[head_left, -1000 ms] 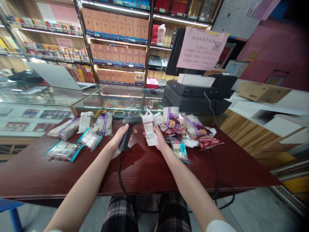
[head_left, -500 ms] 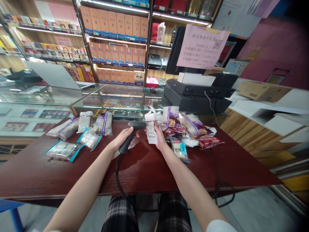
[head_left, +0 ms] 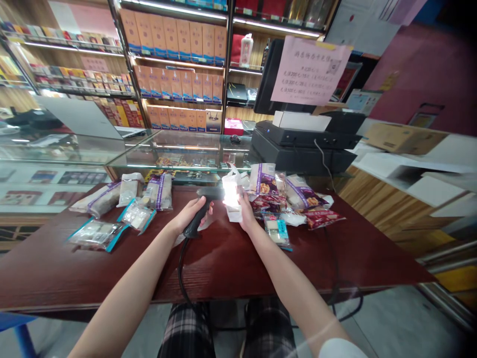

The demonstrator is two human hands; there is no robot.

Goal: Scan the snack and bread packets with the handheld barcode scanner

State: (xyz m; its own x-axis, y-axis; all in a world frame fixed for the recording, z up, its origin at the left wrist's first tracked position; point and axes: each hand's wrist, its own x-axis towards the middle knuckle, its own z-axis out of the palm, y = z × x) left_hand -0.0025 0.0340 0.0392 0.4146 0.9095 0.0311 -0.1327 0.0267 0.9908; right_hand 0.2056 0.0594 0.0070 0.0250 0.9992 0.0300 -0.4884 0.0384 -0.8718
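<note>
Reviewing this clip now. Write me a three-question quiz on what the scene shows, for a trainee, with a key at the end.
1. Multiple choice: what does the left hand hold?
A) a red packet
B) a black handheld scanner
C) a laptop

2. True or false: a bright glare shows on the white packet in the right hand.

3. Count: how many packets with blue edging lie on the dark red table to the left of the left hand?

Key:
1. B
2. True
3. Two
</note>
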